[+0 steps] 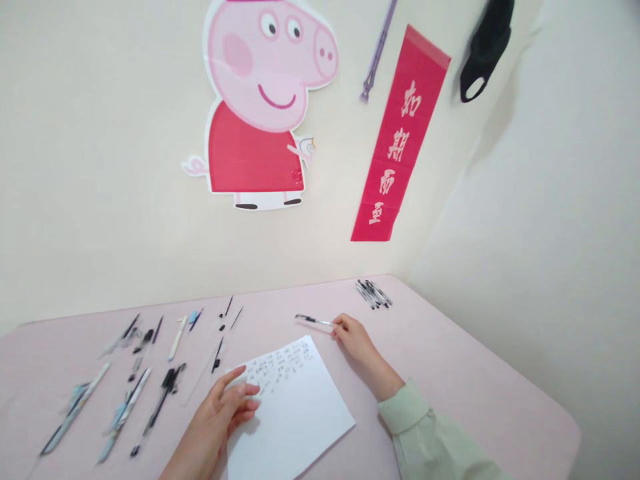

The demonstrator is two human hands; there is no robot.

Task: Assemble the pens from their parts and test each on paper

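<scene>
My right hand (353, 337) pinches one end of a pen (314, 321) with a clear barrel and black parts. The pen points left, just beyond the top corner of a white sheet of paper (300, 427). Small handwritten marks cover the upper part of the sheet. Over the paper's left side is my left hand (233, 403), fingers apart and loosely curved, holding nothing. Whether its fingertips touch the sheet I cannot tell. Left of that hand lies a black pen (159, 407), with a thin black refill (219, 353) farther up.
Several pens and pen parts, among them a white pen (177, 339) and a patterned pen (75, 410), are spread over the left of the pink table (450, 387). A pile of pens (373, 294) lies at the back right. Walls stand behind and to the right.
</scene>
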